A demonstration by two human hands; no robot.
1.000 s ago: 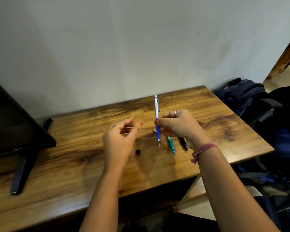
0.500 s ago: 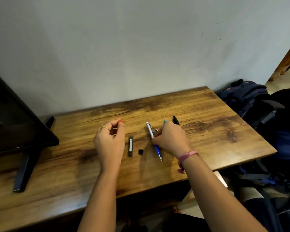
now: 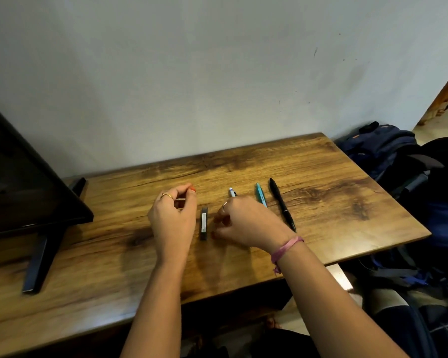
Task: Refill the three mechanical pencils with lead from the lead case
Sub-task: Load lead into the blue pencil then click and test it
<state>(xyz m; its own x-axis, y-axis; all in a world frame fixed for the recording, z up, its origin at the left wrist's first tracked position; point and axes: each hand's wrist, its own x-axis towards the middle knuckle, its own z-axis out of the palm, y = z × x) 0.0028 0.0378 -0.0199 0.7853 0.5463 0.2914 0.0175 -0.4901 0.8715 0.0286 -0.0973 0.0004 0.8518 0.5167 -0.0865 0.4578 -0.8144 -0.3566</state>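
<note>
You've put the blue pencil (image 3: 232, 192) back down on the table (image 3: 321, 182), left of the teal pencil (image 3: 260, 197) and black pencil (image 3: 282, 204). Your right hand (image 3: 246, 223) has dropped beside the lead case (image 3: 204, 223), fingers curled low; contents unclear. Left hand (image 3: 173, 220) still pinches thumb to fingertip, probably on a lead, so likely a pencil swap.

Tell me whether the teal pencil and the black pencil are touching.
Apart. The head view shows the teal pencil and the black pencil lying side by side, with a strip of bare wooden table between them along their visible length.
</note>
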